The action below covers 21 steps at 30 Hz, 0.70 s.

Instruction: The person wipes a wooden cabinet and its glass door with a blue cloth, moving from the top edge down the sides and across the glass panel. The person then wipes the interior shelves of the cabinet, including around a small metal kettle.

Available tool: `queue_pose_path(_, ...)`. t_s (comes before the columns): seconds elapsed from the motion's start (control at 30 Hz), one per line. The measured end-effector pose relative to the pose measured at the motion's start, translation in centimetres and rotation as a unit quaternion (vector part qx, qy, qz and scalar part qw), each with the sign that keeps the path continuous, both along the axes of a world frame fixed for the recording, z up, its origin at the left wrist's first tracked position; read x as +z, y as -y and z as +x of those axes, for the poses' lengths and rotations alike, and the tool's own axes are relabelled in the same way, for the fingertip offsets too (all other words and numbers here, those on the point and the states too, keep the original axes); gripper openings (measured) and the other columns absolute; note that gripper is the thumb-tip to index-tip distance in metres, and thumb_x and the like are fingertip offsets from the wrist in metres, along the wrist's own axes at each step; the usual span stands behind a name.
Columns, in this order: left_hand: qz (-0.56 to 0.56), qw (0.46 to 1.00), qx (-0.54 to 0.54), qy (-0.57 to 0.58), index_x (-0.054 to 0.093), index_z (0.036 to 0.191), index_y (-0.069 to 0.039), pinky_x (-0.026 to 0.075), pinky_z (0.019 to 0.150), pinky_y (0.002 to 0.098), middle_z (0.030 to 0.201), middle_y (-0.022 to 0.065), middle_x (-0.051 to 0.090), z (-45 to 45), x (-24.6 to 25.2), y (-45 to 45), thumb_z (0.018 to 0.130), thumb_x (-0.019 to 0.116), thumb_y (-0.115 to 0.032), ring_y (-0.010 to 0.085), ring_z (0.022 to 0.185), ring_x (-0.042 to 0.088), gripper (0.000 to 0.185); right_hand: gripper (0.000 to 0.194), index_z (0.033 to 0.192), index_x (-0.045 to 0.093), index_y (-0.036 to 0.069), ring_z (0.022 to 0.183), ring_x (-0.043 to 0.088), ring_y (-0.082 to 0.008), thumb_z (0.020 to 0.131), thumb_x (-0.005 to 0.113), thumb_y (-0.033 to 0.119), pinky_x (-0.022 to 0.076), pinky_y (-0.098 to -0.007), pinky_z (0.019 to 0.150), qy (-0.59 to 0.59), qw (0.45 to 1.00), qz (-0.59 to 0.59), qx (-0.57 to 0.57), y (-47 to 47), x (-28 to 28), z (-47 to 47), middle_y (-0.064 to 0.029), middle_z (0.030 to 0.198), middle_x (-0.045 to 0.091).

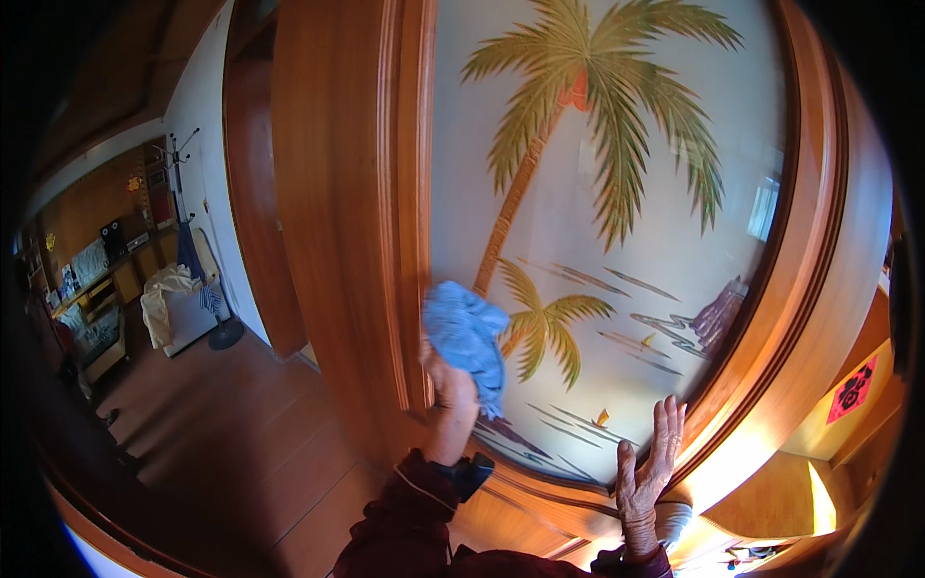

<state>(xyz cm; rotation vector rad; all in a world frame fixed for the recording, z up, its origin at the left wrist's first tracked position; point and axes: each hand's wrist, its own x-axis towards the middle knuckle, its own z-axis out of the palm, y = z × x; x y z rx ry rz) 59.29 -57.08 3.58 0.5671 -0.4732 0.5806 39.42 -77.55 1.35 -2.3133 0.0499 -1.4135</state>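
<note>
A blue cloth (466,332) is bunched in my left hand (452,394), pressed at the left side of a frosted glass panel (549,238), where the glass meets its wooden frame (408,217). The cloth looks slightly blurred and covers part of the painted palm trunk (517,195). A smaller palm (543,325) shows just right of it. Near the panel's lower right corner is my right hand (652,451), fingers spread and pointing up, holding nothing. It overlaps the glass edge and the frame; whether the palm touches them is hard to tell. My left wrist carries a black band (470,477).
To the left, a wooden floor (289,448) leads into a room with a coat stand (177,166), a cloth-draped white piece of furniture (184,311) and a cabinet with speakers (112,238). At lower right stands a sunlit wooden shelf (780,498) beside a red paper decoration (853,389).
</note>
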Motion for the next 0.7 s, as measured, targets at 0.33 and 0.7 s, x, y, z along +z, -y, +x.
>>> queue_pose_path(0.33, 0.451, 0.747, 0.488, -0.012, 0.023, 0.143, 0.001, 0.016, 0.112, 0.0502, 0.147, 0.0293, 0.013, 9.4, 4.1, -5.5, 0.092, 0.050, -0.026, 0.0462, 0.136, 0.014, 0.063, 0.058, 0.133, 0.044, -0.001, 0.135, 0.027, -0.0398, 0.081, 0.059, 0.019, 0.0197, -0.0499, 0.110, -0.020, 1.000, -0.017, 0.008, -2.7, -0.1, 2.3, -0.0198, 0.141, 0.039)
queue_pose_path(0.7, 0.341, 0.719, 0.530, 0.292, 0.052, 0.120, -0.007, 0.035, 0.097, 0.0460, 0.121, 0.0186, 0.051, 15.9, 26.3, -11.7, 0.086, 0.056, -0.036, 0.0361, 0.117, 0.045, 0.044, 0.057, 0.130, 0.046, -0.002, 0.132, 0.033, -0.0391, 0.077, 0.061, 0.012, 0.0203, -0.0517, 0.110, -0.003, 0.999, -0.027, 0.038, -6.1, -0.3, 4.4, -0.0201, 0.135, 0.046)
